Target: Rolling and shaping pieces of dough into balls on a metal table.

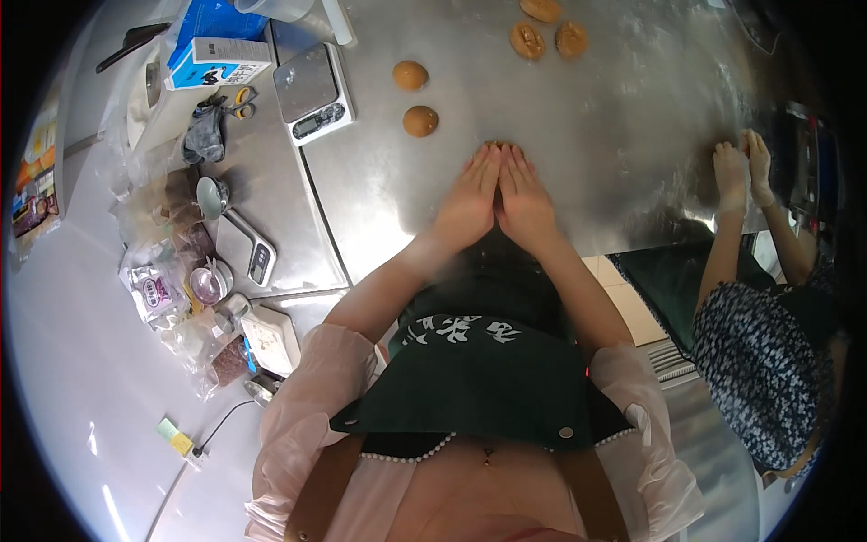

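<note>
My left hand and my right hand are brought together at the near part of the steel table, thumbs side by side and fingers pointing away. A sliver of brown dough peeks out at the fingertips; the rest is covered by both hands. Two smooth, round brown dough balls lie just ahead and left of my hands, one behind the other. Farther off to the right sit three more brown dough pieces, at least two with creased or dented tops.
A white kitchen scale stands left of the dough balls, with a second scale nearer. Scissors, a blue-and-white carton, bags and a white tub crowd the left. At right, another person's gloved hands are over the table.
</note>
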The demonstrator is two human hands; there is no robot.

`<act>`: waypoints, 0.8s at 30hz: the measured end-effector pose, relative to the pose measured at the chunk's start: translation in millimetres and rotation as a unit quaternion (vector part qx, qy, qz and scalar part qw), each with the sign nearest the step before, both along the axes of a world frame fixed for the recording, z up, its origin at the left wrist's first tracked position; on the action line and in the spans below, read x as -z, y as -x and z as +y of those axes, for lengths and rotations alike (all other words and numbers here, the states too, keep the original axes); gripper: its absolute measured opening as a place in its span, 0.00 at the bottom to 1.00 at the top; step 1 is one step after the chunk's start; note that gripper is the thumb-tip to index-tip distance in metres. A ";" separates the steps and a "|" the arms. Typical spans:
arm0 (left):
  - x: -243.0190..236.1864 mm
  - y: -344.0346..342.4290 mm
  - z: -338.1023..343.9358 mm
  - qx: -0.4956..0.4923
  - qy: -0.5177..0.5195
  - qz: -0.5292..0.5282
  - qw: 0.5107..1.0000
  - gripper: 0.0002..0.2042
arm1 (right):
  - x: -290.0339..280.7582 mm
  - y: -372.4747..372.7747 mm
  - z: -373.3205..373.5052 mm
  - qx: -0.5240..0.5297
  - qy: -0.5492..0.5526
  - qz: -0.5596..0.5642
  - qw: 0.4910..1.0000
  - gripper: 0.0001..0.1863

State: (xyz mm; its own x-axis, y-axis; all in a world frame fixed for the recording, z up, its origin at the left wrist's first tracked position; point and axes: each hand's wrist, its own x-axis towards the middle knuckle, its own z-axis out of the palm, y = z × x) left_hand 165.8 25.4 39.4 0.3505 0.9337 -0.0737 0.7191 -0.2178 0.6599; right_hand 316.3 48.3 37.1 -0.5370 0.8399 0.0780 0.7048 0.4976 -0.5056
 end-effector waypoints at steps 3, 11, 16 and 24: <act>11.1 -2.8 13.1 0.011 -0.057 0.043 0.997 0.35 | 18.8 -1.0 1.3 -0.018 -0.005 -0.044 0.999 0.35; 8.7 0.4 3.2 0.023 -0.021 0.058 0.998 0.38 | 8.3 -6.6 -7.9 -0.025 0.017 -0.021 0.999 0.35; 10.4 -2.7 3.4 0.020 -0.035 0.063 0.997 0.37 | 15.7 -8.0 -11.7 -0.013 -0.041 -0.005 0.999 0.36; 8.9 -3.7 38.8 -0.162 -0.155 0.007 0.975 0.24 | 22.6 -15.4 1.1 0.334 0.162 0.169 0.913 0.16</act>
